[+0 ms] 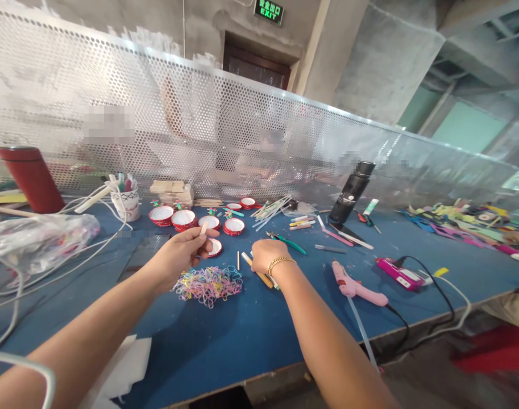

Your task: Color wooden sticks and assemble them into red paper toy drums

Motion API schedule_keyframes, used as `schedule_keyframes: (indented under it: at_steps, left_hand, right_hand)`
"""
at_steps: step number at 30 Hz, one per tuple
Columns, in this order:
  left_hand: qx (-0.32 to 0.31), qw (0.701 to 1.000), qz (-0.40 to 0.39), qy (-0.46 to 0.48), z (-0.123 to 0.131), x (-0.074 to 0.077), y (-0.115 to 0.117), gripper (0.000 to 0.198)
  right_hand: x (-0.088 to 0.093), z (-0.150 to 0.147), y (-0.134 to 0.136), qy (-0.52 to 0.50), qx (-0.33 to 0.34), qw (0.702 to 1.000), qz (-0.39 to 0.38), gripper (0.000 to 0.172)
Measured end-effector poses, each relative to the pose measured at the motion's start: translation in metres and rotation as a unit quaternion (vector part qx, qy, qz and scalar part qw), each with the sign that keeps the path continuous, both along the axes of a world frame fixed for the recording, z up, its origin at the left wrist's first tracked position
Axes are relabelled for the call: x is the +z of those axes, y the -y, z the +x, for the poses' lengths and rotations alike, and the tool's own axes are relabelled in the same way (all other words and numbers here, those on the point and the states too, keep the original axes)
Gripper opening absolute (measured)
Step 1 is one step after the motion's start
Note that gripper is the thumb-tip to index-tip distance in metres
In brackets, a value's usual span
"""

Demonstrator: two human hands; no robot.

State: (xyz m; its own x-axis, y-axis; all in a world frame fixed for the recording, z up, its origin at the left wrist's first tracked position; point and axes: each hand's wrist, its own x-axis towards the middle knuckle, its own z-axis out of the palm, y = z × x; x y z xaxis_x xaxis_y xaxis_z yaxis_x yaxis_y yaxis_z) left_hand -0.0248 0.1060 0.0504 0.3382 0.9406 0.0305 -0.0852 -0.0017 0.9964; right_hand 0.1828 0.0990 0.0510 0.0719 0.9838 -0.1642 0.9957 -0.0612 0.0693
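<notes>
My left hand (185, 255) is closed, with a small pale wooden stick (204, 228) pinched between thumb and fingers. It hovers beside a small red dish with a white inside (215, 247) and above a pile of colourful rubber bands (208, 285). My right hand (268, 254), with a gold bracelet at the wrist, is closed over several marker-like sticks (265, 280) on the blue table; its fingertips are hidden. A short thin stick (238, 261) lies between the hands. Pliers with green handles (290, 243) lie just beyond my right hand.
More red dishes (161, 215) stand behind. A pink glue gun (357, 288), a magenta power strip (399, 274) and cables lie right. A black bottle (351, 193) stands farther back. Left are a red flask (31, 179), white cup (126, 205) and plastic bag (41, 241).
</notes>
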Motion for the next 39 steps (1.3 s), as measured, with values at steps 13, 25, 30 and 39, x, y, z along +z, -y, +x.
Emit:
schedule_keyframes:
  at_steps: [13,25,30,39]
  left_hand:
    - [0.034,0.999,0.016,-0.031,0.002,0.004,0.003,0.033]
    - [0.001,0.995,0.077,-0.062,0.001,0.0,0.003,0.034]
    - [0.073,0.995,0.062,-0.024,0.0,0.007,0.004,0.037]
    - [-0.005,0.991,0.11,-0.075,0.004,0.008,0.009,0.037]
  right_hand:
    - [0.01,0.011,0.007,-0.118,0.052,0.989,0.078,0.013]
    - [0.002,-0.008,0.013,-0.444,0.241,0.863,0.032,0.013]
    - [0.005,-0.011,0.013,-0.58,0.21,0.785,0.058,0.021]
    - [0.001,-0.026,0.008,-0.762,0.138,0.607,0.179,0.036]
